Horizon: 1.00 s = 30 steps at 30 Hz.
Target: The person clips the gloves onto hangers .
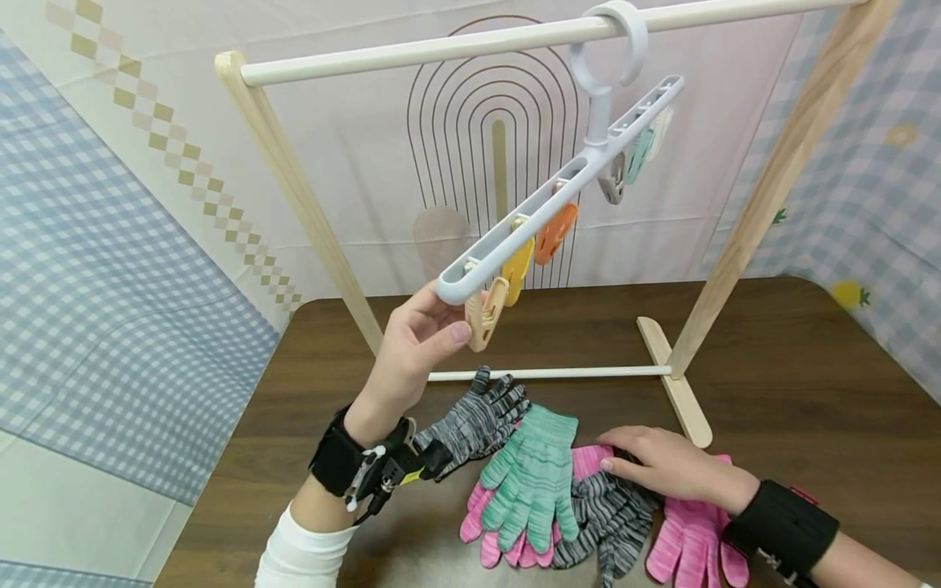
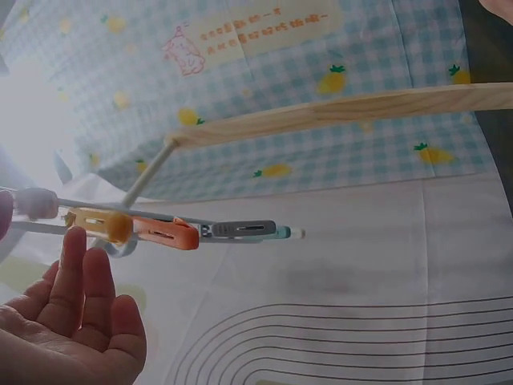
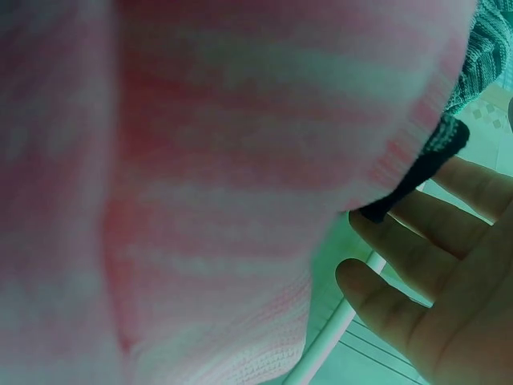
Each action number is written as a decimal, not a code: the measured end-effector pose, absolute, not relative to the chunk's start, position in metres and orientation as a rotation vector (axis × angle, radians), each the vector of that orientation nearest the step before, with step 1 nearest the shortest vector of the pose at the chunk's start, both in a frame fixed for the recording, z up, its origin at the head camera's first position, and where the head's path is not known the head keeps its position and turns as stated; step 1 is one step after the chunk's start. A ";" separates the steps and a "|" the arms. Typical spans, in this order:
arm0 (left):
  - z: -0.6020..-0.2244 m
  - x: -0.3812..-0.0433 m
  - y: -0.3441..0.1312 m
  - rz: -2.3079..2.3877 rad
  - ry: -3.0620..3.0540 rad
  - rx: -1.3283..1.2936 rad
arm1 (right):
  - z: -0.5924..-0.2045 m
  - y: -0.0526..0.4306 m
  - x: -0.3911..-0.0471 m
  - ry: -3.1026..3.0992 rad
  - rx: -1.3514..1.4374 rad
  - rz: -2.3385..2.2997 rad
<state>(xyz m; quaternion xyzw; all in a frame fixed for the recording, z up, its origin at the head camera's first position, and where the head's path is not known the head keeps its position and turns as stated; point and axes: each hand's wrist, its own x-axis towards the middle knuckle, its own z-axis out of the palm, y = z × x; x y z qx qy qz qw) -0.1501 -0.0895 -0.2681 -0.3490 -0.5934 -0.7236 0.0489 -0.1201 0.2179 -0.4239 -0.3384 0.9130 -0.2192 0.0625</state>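
A pale blue clip hanger (image 1: 544,196) hangs slanted from a white bar (image 1: 441,55). At its near end is my left hand (image 1: 412,343), with the thumb and fingers around a beige clothespin (image 1: 483,317); in the left wrist view its fingers (image 2: 98,289) are mostly straight. Yellow (image 1: 519,265) and orange (image 1: 555,233) clothespins hang farther along. My right hand (image 1: 662,465) lies over the gloves, its fingers straight and touching the dark cuff (image 3: 417,176) of a black-and-white glove (image 1: 613,514). A pink glove (image 3: 224,176) fills much of the right wrist view.
A green glove (image 1: 532,478) lies over pink ones, between a grey striped glove (image 1: 474,425) and the black-and-white one. Another pink glove (image 1: 691,539) is under my right wrist. Wooden posts (image 1: 779,180) hold the rack on a brown table (image 1: 809,392); grey and teal clothespins (image 1: 639,155) hang at the hanger's far end.
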 end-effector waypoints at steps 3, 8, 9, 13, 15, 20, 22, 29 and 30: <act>-0.267 -0.150 -0.088 -2.204 -1.805 -1.074 | -0.424 0.218 -0.120 2.754 -1.025 -0.668; -0.266 -0.148 -0.085 -2.205 -1.788 -1.090 | -0.424 0.218 -0.119 2.753 -1.031 -0.673; -0.265 -0.147 -0.084 -2.202 -1.787 -1.099 | -0.424 0.218 -0.119 2.754 -1.031 -0.672; -0.262 -0.144 -0.081 -2.199 -1.797 -1.193 | -0.425 0.219 -0.119 2.756 -1.030 -0.668; -0.261 -0.144 -0.079 -2.200 -1.799 -1.238 | -0.425 0.219 -0.119 2.758 -1.029 -0.667; -0.259 -0.144 -0.076 -2.178 -1.798 -1.263 | -0.426 0.219 -0.120 2.762 -1.036 -0.668; -0.258 -0.144 -0.075 -2.160 -1.800 -1.261 | -0.426 0.220 -0.120 2.764 -1.041 -0.668; -0.254 -0.145 -0.074 -2.115 -1.801 -1.250 | -0.427 0.220 -0.120 2.773 -1.042 -0.669; -0.254 -0.145 -0.074 -2.115 -1.801 -1.250 | -0.427 0.220 -0.120 2.773 -1.042 -0.668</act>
